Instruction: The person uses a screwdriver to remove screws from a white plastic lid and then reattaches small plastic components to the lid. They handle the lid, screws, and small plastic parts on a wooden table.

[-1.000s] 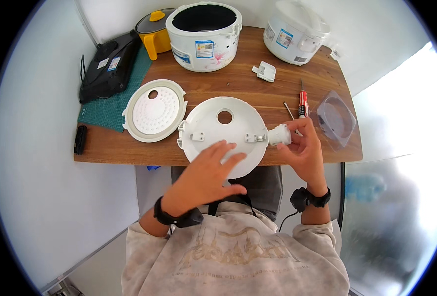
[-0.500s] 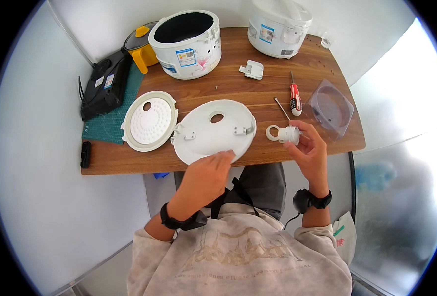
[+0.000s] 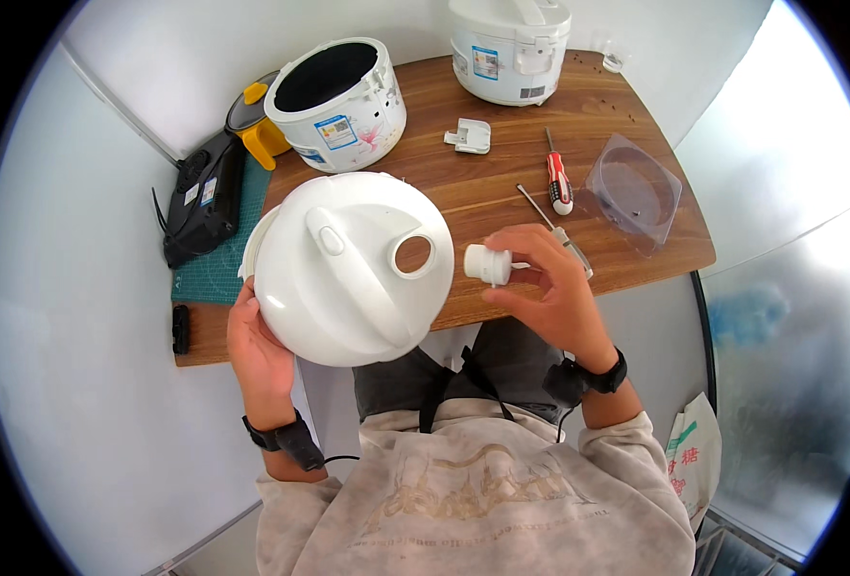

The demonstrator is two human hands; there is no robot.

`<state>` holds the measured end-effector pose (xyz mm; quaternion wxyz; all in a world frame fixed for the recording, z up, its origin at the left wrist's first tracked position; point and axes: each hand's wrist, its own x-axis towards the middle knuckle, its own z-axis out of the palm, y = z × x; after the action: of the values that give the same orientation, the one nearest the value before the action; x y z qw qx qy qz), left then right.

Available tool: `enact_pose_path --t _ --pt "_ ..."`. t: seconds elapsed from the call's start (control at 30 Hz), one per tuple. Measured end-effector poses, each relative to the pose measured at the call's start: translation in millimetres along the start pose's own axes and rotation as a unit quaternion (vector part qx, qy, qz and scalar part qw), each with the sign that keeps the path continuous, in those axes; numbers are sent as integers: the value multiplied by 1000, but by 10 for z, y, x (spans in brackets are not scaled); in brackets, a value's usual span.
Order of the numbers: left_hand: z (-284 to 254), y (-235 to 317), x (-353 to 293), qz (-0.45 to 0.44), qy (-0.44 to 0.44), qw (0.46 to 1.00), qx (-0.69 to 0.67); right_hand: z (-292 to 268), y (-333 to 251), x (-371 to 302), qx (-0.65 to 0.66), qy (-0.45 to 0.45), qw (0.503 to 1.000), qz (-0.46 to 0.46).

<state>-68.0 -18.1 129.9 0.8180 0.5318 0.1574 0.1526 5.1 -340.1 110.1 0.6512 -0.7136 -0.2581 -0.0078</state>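
My left hand grips the rim of a white rice cooker lid at its left side. The lid is lifted and tilted, its outer face with the raised handle toward me and a round hole at its right. Beside that hole, a small gap away, my right hand pinches a white cylindrical steam valve between thumb and fingers. Behind the lid, the white inner lid plate is mostly hidden, only an edge showing at the left.
An open rice cooker body and a second rice cooker stand at the back. A red screwdriver, a thin screwdriver, a clear plastic tray and a white bracket lie on the table. A yellow pot stands left.
The lid has been turned from its inner face to its outer face and raised, my left hand shifting to its left rim. My right hand has carried the steam valve left, close to the hole.
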Motion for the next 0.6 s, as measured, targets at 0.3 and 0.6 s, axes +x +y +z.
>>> enact_pose_path --t 0.3,0.6 --pt "-54 -84 27 -56 -9 998 -16 149 -134 94 -55 -11 996 -69" --pt "7 -103 36 -77 0 997 2 197 -116 140 -107 -48 992 -45"
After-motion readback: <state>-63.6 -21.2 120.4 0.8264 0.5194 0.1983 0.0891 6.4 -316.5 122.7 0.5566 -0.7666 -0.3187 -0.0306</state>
